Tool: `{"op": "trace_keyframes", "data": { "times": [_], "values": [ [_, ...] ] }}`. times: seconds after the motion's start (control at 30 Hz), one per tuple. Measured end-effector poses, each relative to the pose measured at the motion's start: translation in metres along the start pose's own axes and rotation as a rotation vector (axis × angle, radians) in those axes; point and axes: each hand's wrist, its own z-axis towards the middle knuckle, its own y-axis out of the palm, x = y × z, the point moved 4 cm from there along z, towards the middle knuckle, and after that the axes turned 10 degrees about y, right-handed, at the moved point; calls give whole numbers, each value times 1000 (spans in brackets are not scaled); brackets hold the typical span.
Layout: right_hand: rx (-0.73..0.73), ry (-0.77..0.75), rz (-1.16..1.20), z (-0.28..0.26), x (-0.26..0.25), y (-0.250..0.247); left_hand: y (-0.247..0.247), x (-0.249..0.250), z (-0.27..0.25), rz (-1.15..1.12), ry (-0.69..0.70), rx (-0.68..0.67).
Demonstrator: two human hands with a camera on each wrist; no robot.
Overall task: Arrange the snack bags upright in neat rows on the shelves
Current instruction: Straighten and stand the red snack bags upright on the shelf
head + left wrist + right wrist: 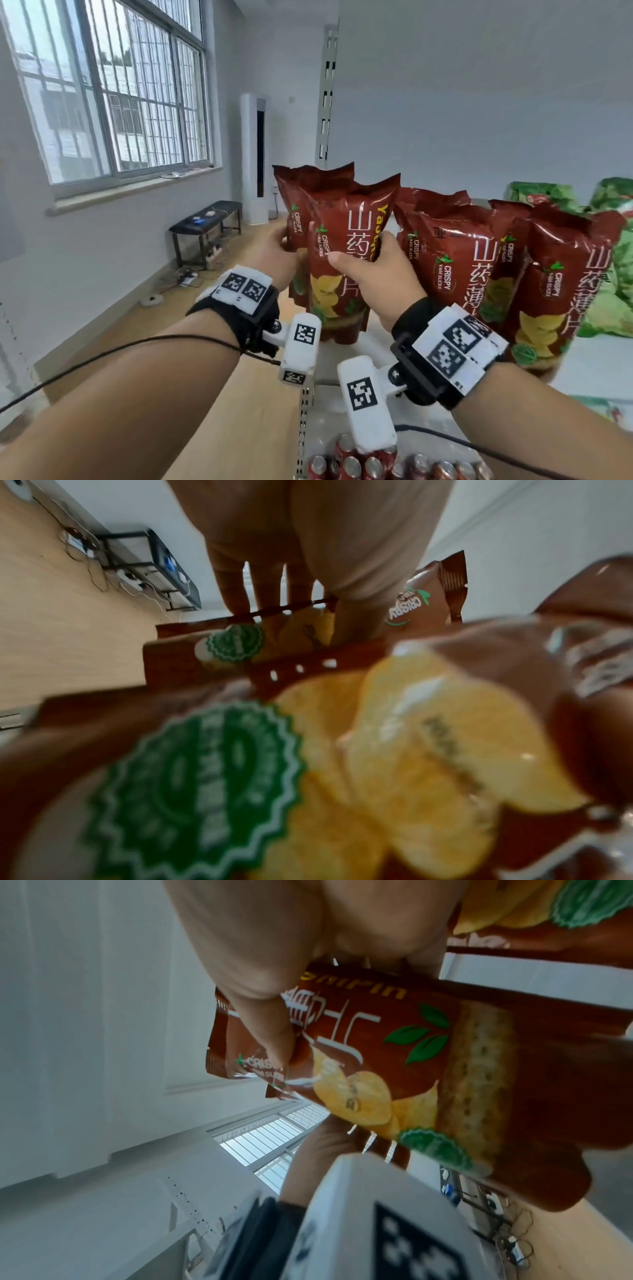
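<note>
Several dark red yam-crisp bags stand upright on the white top shelf. My right hand grips the front left bag, thumb on its face and fingers round its right side; in the right wrist view the thumb presses that bag. My left hand holds the left edge of the red bag behind it. The left wrist view shows the fingers behind that rear bag, with the front bag blurred close up.
More red bags stand in rows to the right, with green bags beyond them. Red cans fill the shelf below. The shelf's perforated post marks its left end. A black bench stands by the window wall.
</note>
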Motion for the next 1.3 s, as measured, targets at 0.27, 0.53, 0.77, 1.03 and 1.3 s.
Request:
{"op": "trace_keyframes", "data": {
  "times": [0.27,0.53,0.77,1.03,1.3],
  "values": [
    [46,-9,23,-12,2,-8,29,-14,0,-86,3,-154],
    [41,0,19,-18,2,3,-6,20,-11,-271,117,92],
    [-57,-32,173,-22,-15,17,-1,62,-32,-658,147,-233],
    [-152,-50,305,-9,-43,7,-11,74,-50,-653,75,-59],
    [-471,-19,184,-19,-13,12,-21,82,-76,-606,-9,190]
  ]
}}
